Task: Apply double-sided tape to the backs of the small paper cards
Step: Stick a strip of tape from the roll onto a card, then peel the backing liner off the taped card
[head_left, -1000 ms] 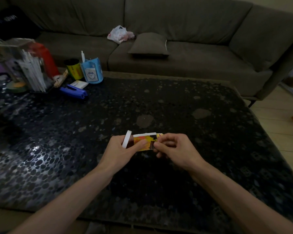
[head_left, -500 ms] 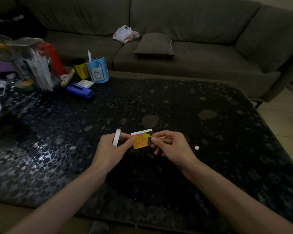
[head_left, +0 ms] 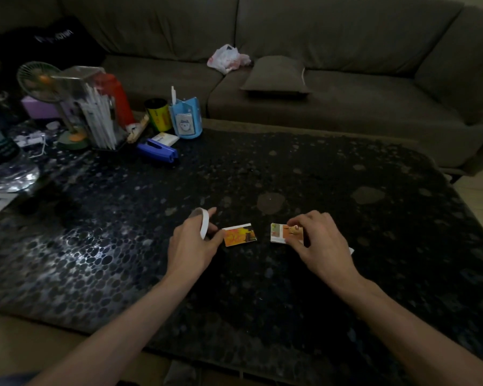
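1. Your left hand [head_left: 191, 247] is curled around the tape roll [head_left: 204, 225], which sits looped over the fingers. I judge you keep it there so it is ready for the next strip without being set down.
2. The thumb tip of that same hand touches the left edge of the orange card [head_left: 239, 237], which lies picture side up, low over the counter [head_left: 262, 288]. I cannot tell whether it is fully resting there. A white strip [head_left: 237, 227] runs along its top edge and looks like tape lining.
3. Your right hand [head_left: 319, 240] is bent over the stack of cards [head_left: 278, 234], just beside the orange card but apart from it. The fingertips are on top and the thumb is at the near edge, pinching it, probably to lift off the next card for taping.
4. A white scrap [head_left: 352, 250] peeks out from behind the right hand on the counter.
5. Half a second ago both hands held the orange card between them, raised a little. Now only the left hand touches it, and it sits lower.
6. The right hand has let go and gone rightward to the stack, which was out of sight behind that hand before. The scrap, plainly visible then, is now mostly covered.
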Demonstrator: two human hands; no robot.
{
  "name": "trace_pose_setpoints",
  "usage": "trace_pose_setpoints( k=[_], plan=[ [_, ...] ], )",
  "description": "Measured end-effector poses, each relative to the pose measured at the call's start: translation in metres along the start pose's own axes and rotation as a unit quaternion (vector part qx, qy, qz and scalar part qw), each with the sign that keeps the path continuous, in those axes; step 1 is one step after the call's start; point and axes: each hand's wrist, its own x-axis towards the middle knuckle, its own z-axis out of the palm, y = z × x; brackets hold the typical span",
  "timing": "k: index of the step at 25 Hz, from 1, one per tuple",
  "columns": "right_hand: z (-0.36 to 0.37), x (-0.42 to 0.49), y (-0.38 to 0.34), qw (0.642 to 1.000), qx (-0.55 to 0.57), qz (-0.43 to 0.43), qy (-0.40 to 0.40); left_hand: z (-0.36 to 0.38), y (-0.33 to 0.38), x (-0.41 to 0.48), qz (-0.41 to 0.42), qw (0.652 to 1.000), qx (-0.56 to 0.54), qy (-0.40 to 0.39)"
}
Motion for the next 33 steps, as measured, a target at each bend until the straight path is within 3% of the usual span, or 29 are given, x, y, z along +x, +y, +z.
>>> trace_pose_setpoints(
  k=[5,10,17,21,24,28,33],
  plan=[
    [0.005,0.002,0.004,0.997,-0.057,-0.043,-0.016,0.005,0.010,-0.002,0.034,0.996,-0.064,-0.046],
    [0.001,0.002,0.005,0.992,-0.086,-0.080,-0.037,0.009,0.031,-0.007,0.007,0.972,-0.190,-0.141],
    [-0.002,-0.002,0.003,0.990,-0.074,-0.110,-0.044,0.012,0.041,-0.012,0.030,0.955,-0.228,-0.190],
    [-0.013,-0.005,-0.008,0.991,0.084,-0.098,0.034,0.003,0.052,-0.012,0.037,0.930,-0.245,-0.272],
    [-0.026,-0.014,-0.025,0.957,0.237,-0.158,0.063,-0.004,0.060,-0.012,0.074,0.918,-0.195,-0.339],
    [-0.033,-0.022,-0.031,0.944,0.245,-0.213,0.064,-0.011,0.071,-0.016,0.148,0.915,-0.144,-0.346],
    [-0.028,-0.024,-0.027,0.937,0.213,-0.222,0.167,-0.015,0.075,-0.015,0.193,0.904,-0.123,-0.361]
  ],
)
